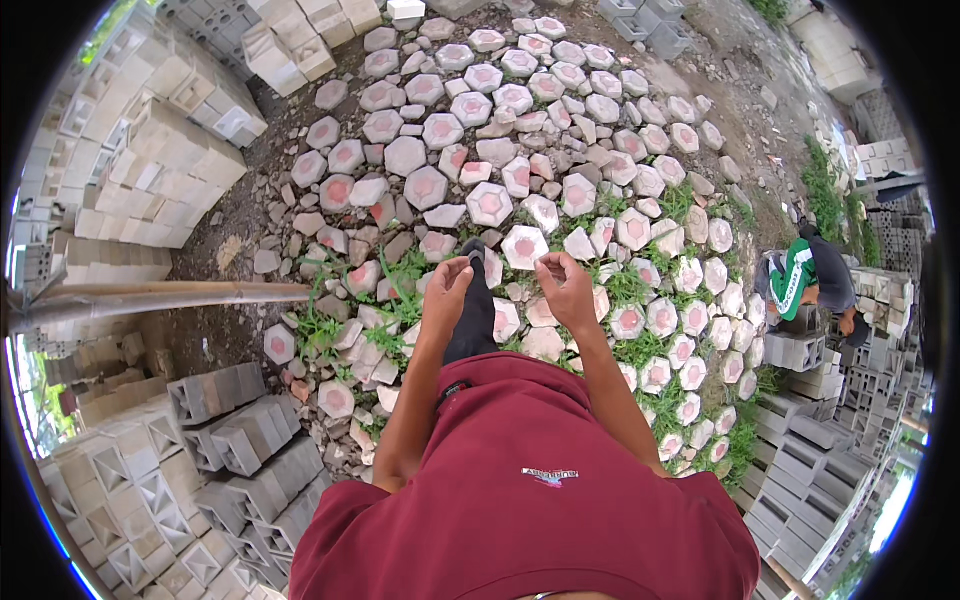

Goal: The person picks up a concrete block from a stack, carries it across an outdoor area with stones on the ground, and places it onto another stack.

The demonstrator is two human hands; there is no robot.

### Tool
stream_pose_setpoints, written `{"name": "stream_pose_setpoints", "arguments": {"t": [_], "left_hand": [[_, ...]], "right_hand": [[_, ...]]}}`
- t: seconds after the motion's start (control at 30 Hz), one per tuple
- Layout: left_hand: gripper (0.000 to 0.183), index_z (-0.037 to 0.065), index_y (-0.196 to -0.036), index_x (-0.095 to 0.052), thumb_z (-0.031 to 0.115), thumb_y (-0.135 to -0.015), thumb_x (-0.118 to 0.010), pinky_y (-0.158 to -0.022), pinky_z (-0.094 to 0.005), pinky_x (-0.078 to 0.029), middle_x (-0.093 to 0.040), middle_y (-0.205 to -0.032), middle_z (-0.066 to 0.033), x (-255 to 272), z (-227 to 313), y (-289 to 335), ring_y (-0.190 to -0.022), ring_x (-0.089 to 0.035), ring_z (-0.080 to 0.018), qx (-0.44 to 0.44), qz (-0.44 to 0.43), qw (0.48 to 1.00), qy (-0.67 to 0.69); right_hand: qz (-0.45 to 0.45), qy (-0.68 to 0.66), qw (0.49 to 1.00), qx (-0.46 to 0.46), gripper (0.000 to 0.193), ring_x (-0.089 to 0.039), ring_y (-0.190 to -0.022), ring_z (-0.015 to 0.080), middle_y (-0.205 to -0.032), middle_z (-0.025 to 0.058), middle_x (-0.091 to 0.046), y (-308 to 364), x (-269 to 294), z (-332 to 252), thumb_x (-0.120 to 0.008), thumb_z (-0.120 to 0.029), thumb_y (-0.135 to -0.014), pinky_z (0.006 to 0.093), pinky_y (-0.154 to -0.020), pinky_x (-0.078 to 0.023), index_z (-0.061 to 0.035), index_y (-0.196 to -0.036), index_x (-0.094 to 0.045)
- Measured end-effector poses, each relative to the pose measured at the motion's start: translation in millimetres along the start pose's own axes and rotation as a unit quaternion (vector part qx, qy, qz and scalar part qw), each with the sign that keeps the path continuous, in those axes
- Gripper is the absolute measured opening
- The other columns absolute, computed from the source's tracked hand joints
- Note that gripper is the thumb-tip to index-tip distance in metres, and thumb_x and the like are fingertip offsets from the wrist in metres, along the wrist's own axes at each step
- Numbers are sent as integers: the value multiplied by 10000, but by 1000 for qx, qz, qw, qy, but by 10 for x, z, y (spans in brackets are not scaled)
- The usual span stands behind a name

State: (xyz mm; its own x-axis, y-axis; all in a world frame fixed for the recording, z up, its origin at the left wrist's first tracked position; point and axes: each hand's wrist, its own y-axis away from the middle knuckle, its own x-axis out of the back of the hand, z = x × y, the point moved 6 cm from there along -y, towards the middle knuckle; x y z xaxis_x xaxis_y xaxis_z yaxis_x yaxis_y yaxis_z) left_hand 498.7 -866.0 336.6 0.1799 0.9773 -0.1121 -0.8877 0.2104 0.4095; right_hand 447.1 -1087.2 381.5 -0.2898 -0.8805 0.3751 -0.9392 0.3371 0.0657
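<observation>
My left hand [448, 287] is raised in front of my body, its fingers half curled and the thumb a little apart from them. I see nothing in it. Across from it, my right hand [566, 289] has the same loose bend, also with no visible object. Between and just beyond the two hands lies a white hexagonal paver [525, 247] with a reddish centre, on the ground. Beside my left hand, my dark-trousered leg [470, 330] ends in a dark shoe [474, 248] among the stones.
Many similar hexagonal pavers [425, 187] cover the ground, with rubble [497, 151] and grass [630, 285] between. Stacked concrete blocks [165, 160] stand left, more hollow blocks [810, 470] at right. A pole [170, 297] juts in from the left. Another person [815, 275] bends over on the right.
</observation>
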Motion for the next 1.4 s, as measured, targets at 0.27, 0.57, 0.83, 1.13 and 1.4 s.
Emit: {"name": "stream_pose_setpoints", "arguments": {"t": [0.27,0.57,0.83,1.13,1.4], "left_hand": [[361,61,-1236,-561,281,-950,-567,-901,-325,-432,-604,-1192,-39,-594,1314,-1818,-1093,-542,-135,-59,-101,992,-46],[354,-20,-1205,-559,228,-952,-570,-920,-307,-458,-608,-1189,-108,-1332,2443,-3334,-1084,-570,-167,-62,-153,982,-89],[338,47,-1225,-556,261,-965,-528,-930,-369,-458,-593,-1230,-92,-2437,2500,-4395,-1165,-536,-206,55,-211,976,15],[367,30,-1211,-565,285,-947,-577,-885,-309,-431,-603,-1177,-50,-3849,3431,-6211,-1068,-541,-121,-30,-213,976,-36],[372,51,-1228,-566,288,-941,-562,-902,-349,-448,-614,-1195,-82,-4872,3552,-7528,-1130,-552,-185,53,-211,975,-49]], "right_hand": [[14,-19,1000,-2,265,-677,-840,197,-889,124,-689,-1784,353,-533,-643,-216,-891,312,-787,-523,28,-993,-617],[136,-58,989,-28,199,-588,-794,71,-876,21,-638,-3105,978,-256,-622,-177,-928,239,-742,-483,7,-1003,-612],[146,-95,985,-16,237,-632,-801,138,-869,87,-671,-4952,1572,-86,-628,-200,-898,282,-758,-507,24,-975,-625],[115,-34,993,-13,221,-636,-845,105,-935,60,-680,-6805,2849,-232,-649,-176,-904,261,-782,-511,11,-1020,-628],[200,-61,977,-38,266,-629,-808,125,-882,75,-676,-7988,3612,236,-656,-236,-893,273,-750,-504,14,-983,-635]]}}
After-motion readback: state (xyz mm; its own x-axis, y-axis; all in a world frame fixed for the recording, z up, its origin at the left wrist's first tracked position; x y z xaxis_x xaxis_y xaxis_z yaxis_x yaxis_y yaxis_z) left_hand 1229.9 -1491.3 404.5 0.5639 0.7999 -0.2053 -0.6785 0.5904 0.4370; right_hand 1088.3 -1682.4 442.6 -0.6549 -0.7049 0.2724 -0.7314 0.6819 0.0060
